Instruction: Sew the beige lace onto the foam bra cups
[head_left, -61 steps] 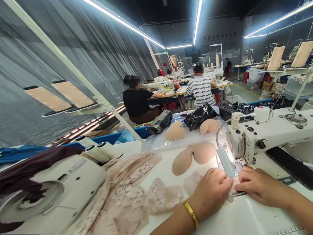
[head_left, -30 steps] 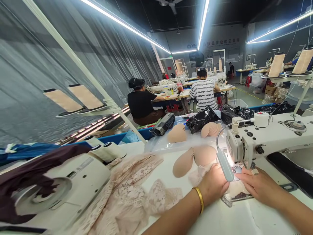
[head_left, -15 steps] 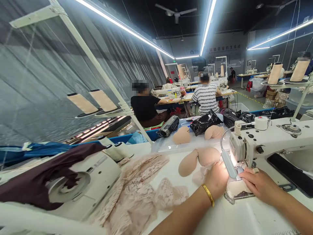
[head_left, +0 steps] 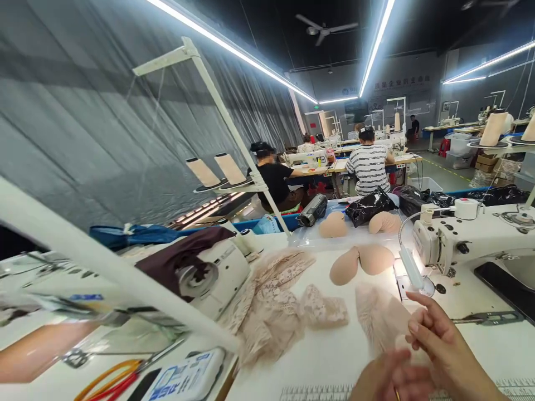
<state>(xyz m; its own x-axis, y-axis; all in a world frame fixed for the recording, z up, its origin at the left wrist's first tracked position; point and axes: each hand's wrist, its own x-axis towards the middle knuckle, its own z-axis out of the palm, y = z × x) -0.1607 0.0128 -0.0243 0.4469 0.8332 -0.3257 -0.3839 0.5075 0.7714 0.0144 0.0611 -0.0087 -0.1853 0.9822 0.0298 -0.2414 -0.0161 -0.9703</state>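
Observation:
A piece of sheer beige fabric [head_left: 378,314] lies on the white table at the front, its near end lifted between my hands. My right hand [head_left: 445,340] pinches the fabric's near edge, with its index finger stretched out. My left hand [head_left: 387,376] is low in the frame beside the right one, smeared by motion, so its grip is unclear. Beyond the fabric lies a joined pair of beige bra cups [head_left: 376,260]. The sewing machine [head_left: 480,236], with its lit lamp [head_left: 412,267], stands to the right, clear of both hands.
Beige lace garments [head_left: 278,312] lie to the left. Behind are loose cups [head_left: 333,225], a black plastic bag [head_left: 370,207] and a clear tray [head_left: 301,236]. A phone [head_left: 504,289] rests by the machine. Orange-handled cutters [head_left: 111,379] lie front left. Two people sit sewing ahead.
Both hands have come away from the needle area toward the front edge, bringing the beige fabric with them. The view has swung left, showing more of the neighbouring table.

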